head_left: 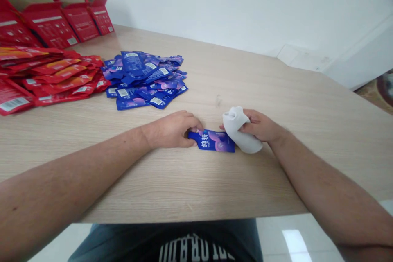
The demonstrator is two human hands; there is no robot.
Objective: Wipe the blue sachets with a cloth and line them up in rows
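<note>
A blue packet with purple shapes and white characters lies on the wooden table, in front of me. My left hand pinches its narrow left end between thumb and fingers. At the packet's right end, my right hand grips a bunched white cloth, which overlaps the packet's edge. The cloth hides part of the right fingers. Farther back and to the left is a pile of similar blue packets.
Red packets are heaped at the left, with open red boxes behind them. A white wall borders the table's far side. The table's near edge runs just in front of my body.
</note>
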